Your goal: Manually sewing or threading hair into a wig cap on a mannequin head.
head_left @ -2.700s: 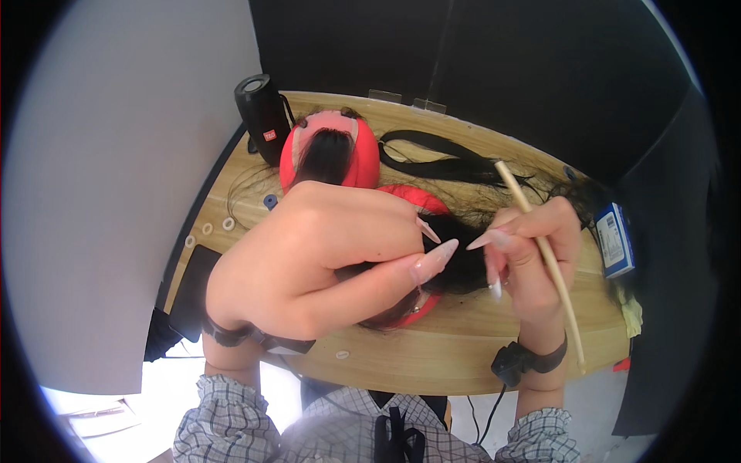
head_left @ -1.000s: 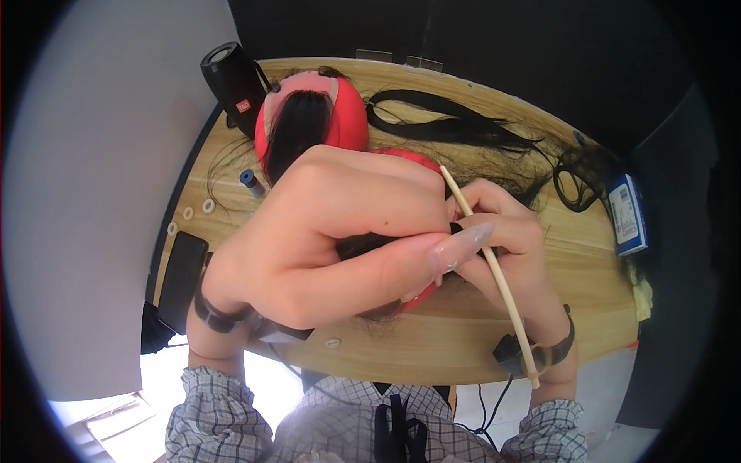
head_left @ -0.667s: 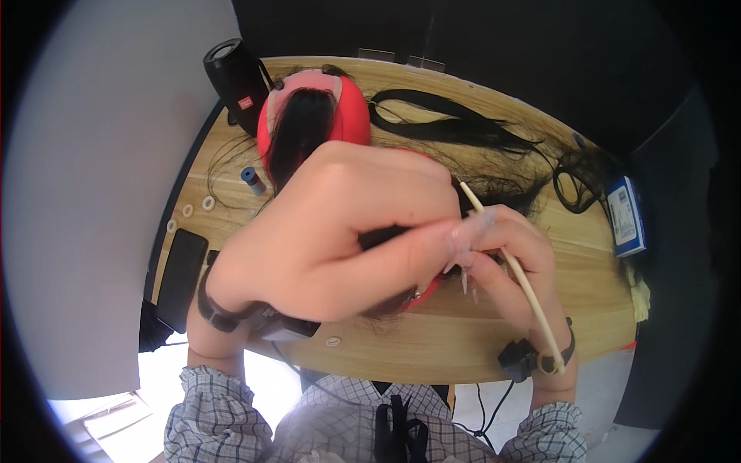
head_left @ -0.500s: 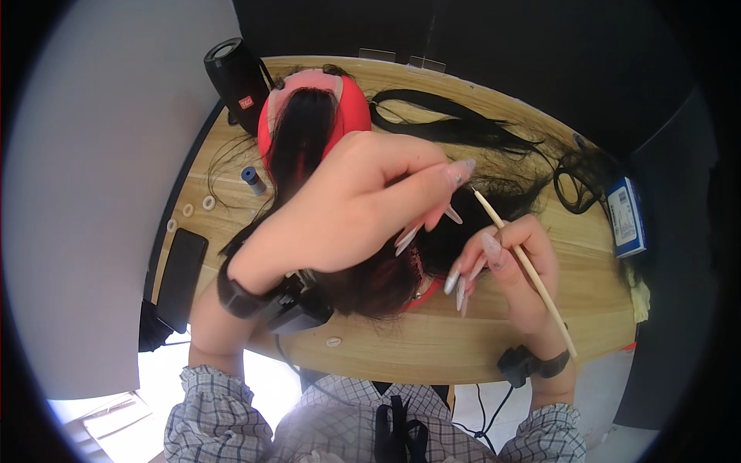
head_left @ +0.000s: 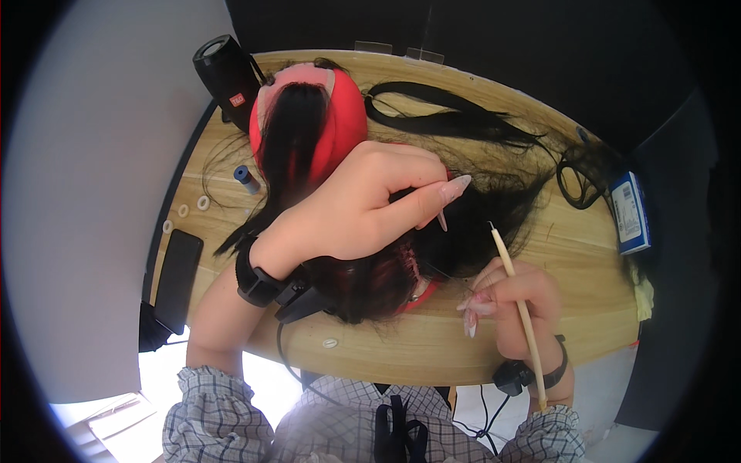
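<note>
My left hand (head_left: 363,204) reaches over a dark-haired wig piece (head_left: 486,212), thumb and forefinger pressed together. What they pinch, if anything, is hidden. In my right hand (head_left: 532,297) is a thin wooden-handled hook needle (head_left: 505,255), its small metal hook pointing up and away, just right of the hair. A fine strand seems to run from the wig toward my right fingertips. Beneath the hair shows a bit of red form (head_left: 424,297) beside a stitched seam (head_left: 409,262). Behind my left hand stands a red head form (head_left: 347,116) with a light cap and black hair (head_left: 297,127).
A black cylindrical speaker (head_left: 228,81) stands at the far left. Near it are a blue spool (head_left: 245,177), several small rings (head_left: 203,202) and a black phone (head_left: 179,270). A loose hair bundle (head_left: 455,116) lies at the back, a blue-white box (head_left: 630,212) at the right.
My right hand has drawn back toward me with the hook needle, its tip moving away from my left fingertips. My left hand has shifted slightly nearer and its fingers have curled in.
</note>
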Tool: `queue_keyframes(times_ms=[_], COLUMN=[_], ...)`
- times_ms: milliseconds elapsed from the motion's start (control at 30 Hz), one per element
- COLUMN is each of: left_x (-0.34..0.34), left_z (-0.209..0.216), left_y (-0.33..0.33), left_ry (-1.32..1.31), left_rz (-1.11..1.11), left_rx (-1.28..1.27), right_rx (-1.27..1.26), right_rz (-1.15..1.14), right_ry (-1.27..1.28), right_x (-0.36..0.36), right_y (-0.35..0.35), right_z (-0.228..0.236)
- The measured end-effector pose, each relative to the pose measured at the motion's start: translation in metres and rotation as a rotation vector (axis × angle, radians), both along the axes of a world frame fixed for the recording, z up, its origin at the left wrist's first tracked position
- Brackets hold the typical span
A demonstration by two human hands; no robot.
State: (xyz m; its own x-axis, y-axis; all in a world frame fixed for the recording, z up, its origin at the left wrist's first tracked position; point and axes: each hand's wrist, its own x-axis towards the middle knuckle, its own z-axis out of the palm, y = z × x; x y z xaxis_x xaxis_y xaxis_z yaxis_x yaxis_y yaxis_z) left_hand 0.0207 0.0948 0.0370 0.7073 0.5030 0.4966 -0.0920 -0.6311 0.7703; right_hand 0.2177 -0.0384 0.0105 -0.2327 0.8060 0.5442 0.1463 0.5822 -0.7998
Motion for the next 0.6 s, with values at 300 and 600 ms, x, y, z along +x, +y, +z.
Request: queue_keyframes(times_ms=[300,600], left_x=[0.001,0.002], left_z=[-0.005,-0.003], left_y=[0.003,0.001], left_ry=[0.05,0.02], left_rz=[-0.002,0.009], left_rx=[0.246,0.195], right_rx=[0.04,0.104], right_rz=[0.063,0.04], right_ry=[0.043,0.106], right_x=[0.002,-0.011], right_y=[-0.008,0.002], right_z=[0.012,0.023])
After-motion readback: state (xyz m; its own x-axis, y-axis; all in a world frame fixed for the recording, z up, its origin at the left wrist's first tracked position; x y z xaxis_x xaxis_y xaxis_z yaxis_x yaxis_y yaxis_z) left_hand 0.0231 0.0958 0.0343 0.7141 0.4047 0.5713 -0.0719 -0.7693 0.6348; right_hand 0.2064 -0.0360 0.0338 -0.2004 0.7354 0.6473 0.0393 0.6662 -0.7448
